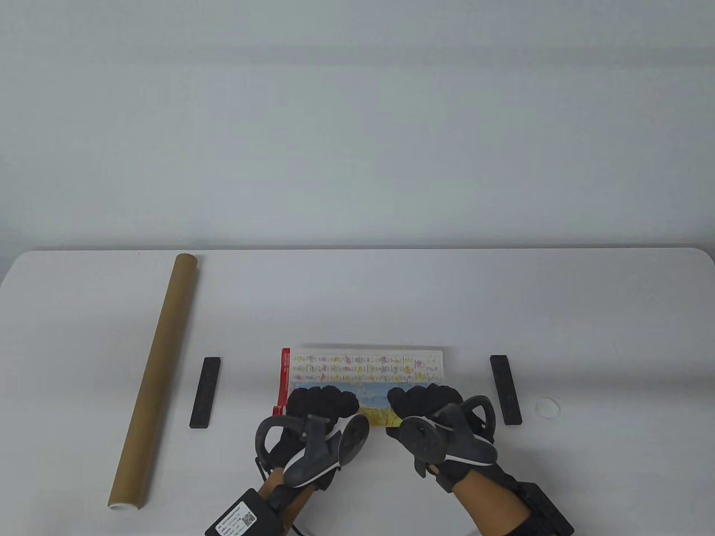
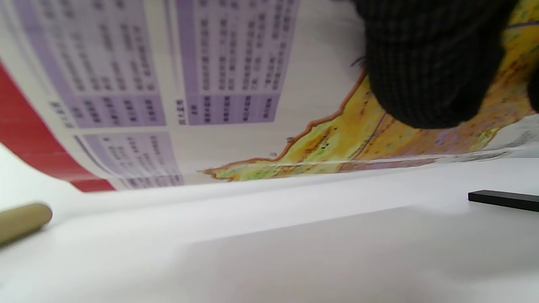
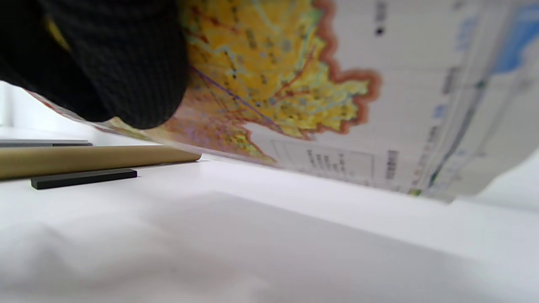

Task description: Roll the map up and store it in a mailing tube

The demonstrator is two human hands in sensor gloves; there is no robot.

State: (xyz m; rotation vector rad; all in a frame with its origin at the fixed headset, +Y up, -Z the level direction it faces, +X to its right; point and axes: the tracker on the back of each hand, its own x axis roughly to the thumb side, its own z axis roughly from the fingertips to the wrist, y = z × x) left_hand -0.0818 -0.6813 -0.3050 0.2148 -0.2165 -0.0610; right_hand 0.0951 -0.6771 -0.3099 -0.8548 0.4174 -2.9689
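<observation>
On the smooth white table (image 1: 357, 301), a glossy curling map (image 1: 363, 368) is clamped by each hand's grip, left hand (image 1: 319, 410) and right hand (image 1: 427, 405); a cardboard tube (image 1: 156, 379) is laid alongside.

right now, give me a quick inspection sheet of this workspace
surface: white table, matte, no marks seen.
job's things: map partly rolled at its near edge; brown mailing tube lying at left, white cap at right.
clutter: two black bars, one left and one right of the map.
grips: left hand and right hand both curl over the map's near edge.
cables: thin cord at the left wrist.
surroundings: plain pale wall, nothing else seen.
</observation>
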